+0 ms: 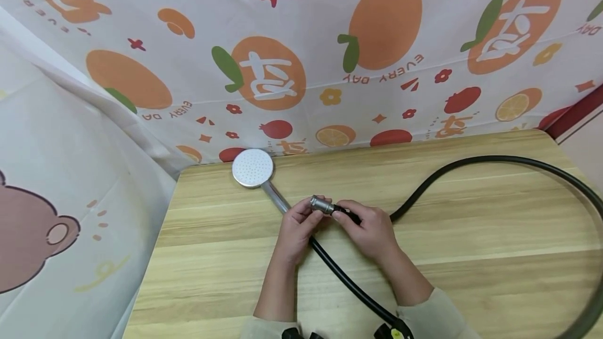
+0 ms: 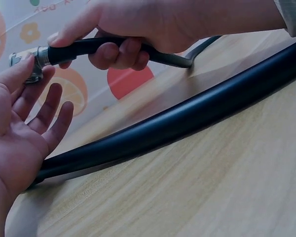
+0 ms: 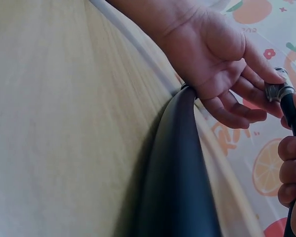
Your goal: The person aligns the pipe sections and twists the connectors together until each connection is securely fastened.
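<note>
My left hand [image 1: 294, 232] pinches a silver metal connector [image 1: 322, 204] between thumb and fingers, its other fingers loosely spread in the left wrist view. The connector sits on the end of a black shower hose [image 1: 499, 159]. Just behind it, my right hand [image 1: 372, 229] grips the hose, fingers curled round it. A round silver shower head [image 1: 252, 167] lies face up at the table's back edge, its handle [image 1: 275, 195] running towards my left hand. The handle's lower end is hidden by that hand. A thick black hose length [image 2: 163, 123] passes below both hands.
From my right hand the hose loops wide over the right side of the wooden table [image 1: 212, 255]. A fruit-print cloth [image 1: 330, 88] hangs along the back edge, and a pale cloth with a cartoon print [image 1: 94, 171] hangs at the left.
</note>
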Available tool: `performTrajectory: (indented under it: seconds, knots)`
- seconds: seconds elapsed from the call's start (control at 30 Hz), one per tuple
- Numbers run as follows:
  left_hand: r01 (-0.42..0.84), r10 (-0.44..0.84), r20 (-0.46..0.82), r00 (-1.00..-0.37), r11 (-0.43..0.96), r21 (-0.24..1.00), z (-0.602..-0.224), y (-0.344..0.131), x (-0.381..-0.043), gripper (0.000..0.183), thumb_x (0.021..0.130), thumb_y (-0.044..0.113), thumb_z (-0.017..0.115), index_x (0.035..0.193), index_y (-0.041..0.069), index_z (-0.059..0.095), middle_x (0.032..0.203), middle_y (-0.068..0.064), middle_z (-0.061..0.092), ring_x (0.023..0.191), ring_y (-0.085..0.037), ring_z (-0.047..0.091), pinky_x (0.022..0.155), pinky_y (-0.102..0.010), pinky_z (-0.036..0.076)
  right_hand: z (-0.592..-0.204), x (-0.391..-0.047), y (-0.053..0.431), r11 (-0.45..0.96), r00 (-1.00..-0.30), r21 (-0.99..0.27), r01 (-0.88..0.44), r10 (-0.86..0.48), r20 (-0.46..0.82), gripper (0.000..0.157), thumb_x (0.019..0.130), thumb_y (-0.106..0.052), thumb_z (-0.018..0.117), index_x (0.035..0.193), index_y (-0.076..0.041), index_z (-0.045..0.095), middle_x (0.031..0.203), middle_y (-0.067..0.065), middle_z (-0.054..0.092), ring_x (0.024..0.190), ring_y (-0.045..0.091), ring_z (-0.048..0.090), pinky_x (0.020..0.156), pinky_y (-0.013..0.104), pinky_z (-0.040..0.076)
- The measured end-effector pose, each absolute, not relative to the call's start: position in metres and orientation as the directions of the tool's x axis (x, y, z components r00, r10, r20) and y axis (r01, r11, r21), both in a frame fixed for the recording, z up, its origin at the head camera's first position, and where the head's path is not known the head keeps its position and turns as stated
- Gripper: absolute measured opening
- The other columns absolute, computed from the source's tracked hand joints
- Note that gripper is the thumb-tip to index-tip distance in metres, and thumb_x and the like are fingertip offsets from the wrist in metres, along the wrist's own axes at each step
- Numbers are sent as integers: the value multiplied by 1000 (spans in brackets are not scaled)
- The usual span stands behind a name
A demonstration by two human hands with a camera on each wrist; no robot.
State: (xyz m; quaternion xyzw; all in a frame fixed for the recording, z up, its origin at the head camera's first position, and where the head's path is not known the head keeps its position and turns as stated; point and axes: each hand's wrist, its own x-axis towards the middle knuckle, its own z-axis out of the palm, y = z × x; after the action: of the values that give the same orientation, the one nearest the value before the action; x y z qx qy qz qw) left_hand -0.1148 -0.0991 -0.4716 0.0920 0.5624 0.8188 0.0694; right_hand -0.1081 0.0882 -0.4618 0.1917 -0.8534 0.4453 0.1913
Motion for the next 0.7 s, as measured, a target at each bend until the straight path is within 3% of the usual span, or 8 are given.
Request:
performTrajectory:
  seconds: [0.33, 0.7]
  knots:
    - [-29, 189, 44, -981, -366, 930, -471, -99, -113, 21, 94, 6, 64, 115, 11, 66, 114, 1, 72, 112, -14, 66, 97, -32, 54, -465, -108, 85, 547, -861, -683, -484, -161, 482, 22, 85, -32, 76, 103, -20, 74, 67, -10, 63, 53, 0, 42, 47, 18, 37]
    - [-33, 191, 38, -981, -354, 935, -472, -97, -116, 36, 94, 6, 65, 125, -8, 56, 115, 0, 72, 112, -14, 66, 97, -30, 54, -466, -110, 88, 552, -859, -677, -487, -160, 487, 23, 83, -32, 78, 102, -20, 73, 63, -12, 56, 54, 0, 42, 48, 18, 37]
